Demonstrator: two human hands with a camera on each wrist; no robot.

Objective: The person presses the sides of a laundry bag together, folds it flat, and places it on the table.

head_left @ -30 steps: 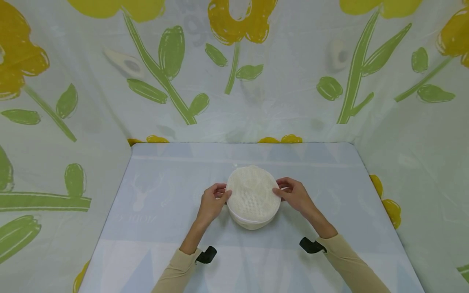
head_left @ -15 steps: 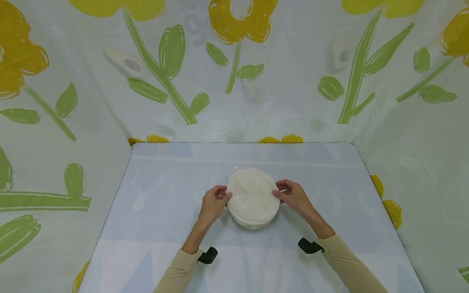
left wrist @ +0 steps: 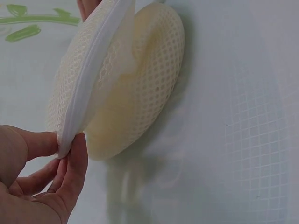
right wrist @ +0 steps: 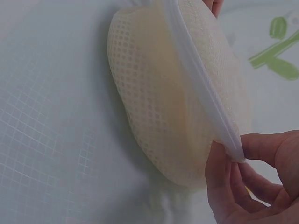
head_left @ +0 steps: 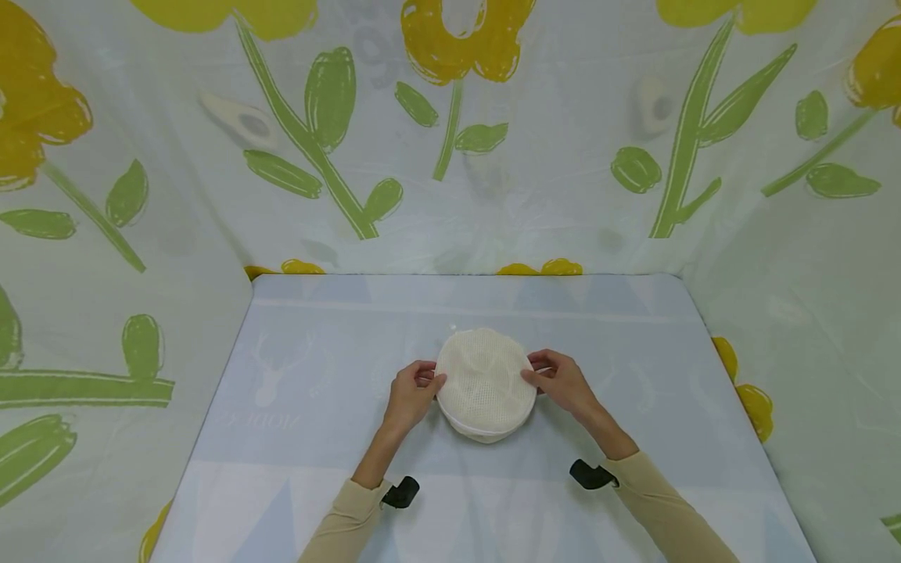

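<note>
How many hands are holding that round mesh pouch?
2. The left hand pinches the white rim on the left side of the mesh pouch; the right hand pinches the rim on the opposite side.

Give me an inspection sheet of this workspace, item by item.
Surface: pale blue table cover with faint printed shapes.
Job's things: round cream mesh pouch with a white zip band, held at its two sides.
Clutter: nothing seen.
Grippers: left hand pinches the band's edge at the left; right hand pinches it at the right.
Cables: nothing seen; black wrist mounts on both sleeves.
Surroundings: flower-print cloth hangs behind and at both sides.
</note>
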